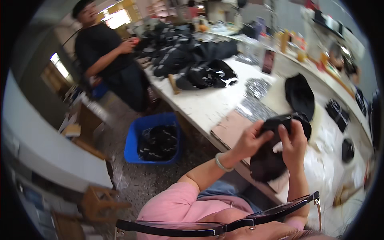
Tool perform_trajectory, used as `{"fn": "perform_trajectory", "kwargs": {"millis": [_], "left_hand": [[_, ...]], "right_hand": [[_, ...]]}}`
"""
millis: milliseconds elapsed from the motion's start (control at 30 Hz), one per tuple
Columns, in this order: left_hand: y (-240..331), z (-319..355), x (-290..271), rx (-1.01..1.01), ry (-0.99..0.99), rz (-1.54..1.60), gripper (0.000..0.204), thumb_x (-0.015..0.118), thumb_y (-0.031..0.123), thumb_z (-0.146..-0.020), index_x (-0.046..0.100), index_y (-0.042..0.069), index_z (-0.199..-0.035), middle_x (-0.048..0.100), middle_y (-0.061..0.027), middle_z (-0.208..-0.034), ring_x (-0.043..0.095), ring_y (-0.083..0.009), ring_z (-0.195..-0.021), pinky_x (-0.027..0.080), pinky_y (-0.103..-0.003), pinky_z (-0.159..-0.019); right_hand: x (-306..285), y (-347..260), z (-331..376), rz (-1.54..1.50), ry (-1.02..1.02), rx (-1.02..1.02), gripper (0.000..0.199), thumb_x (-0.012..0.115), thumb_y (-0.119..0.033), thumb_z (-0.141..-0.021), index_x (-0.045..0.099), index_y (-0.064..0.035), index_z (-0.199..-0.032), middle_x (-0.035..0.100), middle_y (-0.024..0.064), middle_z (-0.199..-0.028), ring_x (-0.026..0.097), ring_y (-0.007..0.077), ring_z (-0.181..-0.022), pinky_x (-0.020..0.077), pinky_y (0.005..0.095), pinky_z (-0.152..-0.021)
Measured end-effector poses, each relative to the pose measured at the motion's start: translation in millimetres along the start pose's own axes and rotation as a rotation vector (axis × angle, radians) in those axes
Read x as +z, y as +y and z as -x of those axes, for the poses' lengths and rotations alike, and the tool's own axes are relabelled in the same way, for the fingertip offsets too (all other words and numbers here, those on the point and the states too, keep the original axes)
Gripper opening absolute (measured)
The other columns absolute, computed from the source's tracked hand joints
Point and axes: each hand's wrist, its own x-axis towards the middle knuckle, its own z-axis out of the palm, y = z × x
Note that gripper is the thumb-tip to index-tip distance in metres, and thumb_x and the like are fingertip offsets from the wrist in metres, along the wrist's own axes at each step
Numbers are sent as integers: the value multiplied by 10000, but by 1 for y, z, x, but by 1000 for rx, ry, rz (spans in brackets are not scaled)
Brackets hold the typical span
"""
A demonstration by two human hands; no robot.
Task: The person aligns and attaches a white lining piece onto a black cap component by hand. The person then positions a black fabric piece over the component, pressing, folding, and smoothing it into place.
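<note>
Both my hands are raised over the near edge of the white table and grip a soft, glossy black leather-like piece (276, 122). My left hand (254, 140), with a pale bangle on the wrist, pinches its left side between thumb and fingers. On the right side, my right hand (294, 144) closes on it with the thumb on top. A dark, rounded flap (267, 162) hangs below my hands; whether it belongs to the same piece I cannot tell. Just beyond lies another curved black piece (300, 94) on a pale sheet.
A pinkish board (230, 128) and crumpled silver foil (257, 88) lie left of my hands. Farther off are heaped black pieces (176, 56), a wooden handle (173, 84) and a propped phone (268, 61). A blue bin (132, 140) stands on the floor; another person (100, 48) stands at far left.
</note>
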Motion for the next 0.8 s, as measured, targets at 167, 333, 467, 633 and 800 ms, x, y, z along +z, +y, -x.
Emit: {"fn": "perform_trajectory", "kwargs": {"millis": [167, 333, 467, 633, 800], "left_hand": [[20, 17, -7, -36, -5, 33, 241, 595, 140, -914, 525, 11, -1105, 578, 5, -928, 533, -36, -834, 461, -198, -709], [11, 20, -1, -2, -9, 6, 299, 597, 182, -918, 535, -6, -1142, 596, -6, -977, 541, -49, -868, 462, -209, -747], [1, 7, 20, 35, 154, 180, 277, 575, 207, -933, 550, 8, -1124, 587, 17, -948, 515, -33, -832, 456, -191, -702], [7, -4, 27, 47, 198, 175, 284, 561, 214, -938, 547, -3, -1120, 633, -33, -966, 582, -60, -834, 493, -199, -709], [-21, 8, -18, -70, 73, -183, 329, 530, 318, -944, 538, 13, -1069, 589, -36, -888, 540, -75, -732, 457, -206, -637]], "right_hand": [[10, -3, 8, -788, -150, 330, 175, 626, -48, -868, 573, 31, -1014, 637, 51, -931, 587, 78, -801, 452, 201, -734], [11, 9, 18, -653, -135, 341, 128, 670, -59, -841, 588, 5, -915, 614, 17, -839, 558, 60, -748, 450, 197, -697], [1, -10, -5, -96, -8, 22, 191, 750, -109, -749, 594, -4, -713, 544, -15, -583, 445, 49, -534, 345, 220, -484], [-9, -1, -32, -399, -207, 280, 238, 712, -182, -807, 666, 49, -842, 614, 2, -685, 539, 57, -619, 425, 202, -539], [-31, 48, -28, -481, -378, 552, 275, 739, -214, -787, 663, 42, -854, 619, 52, -687, 590, 111, -587, 482, 241, -526]]}}
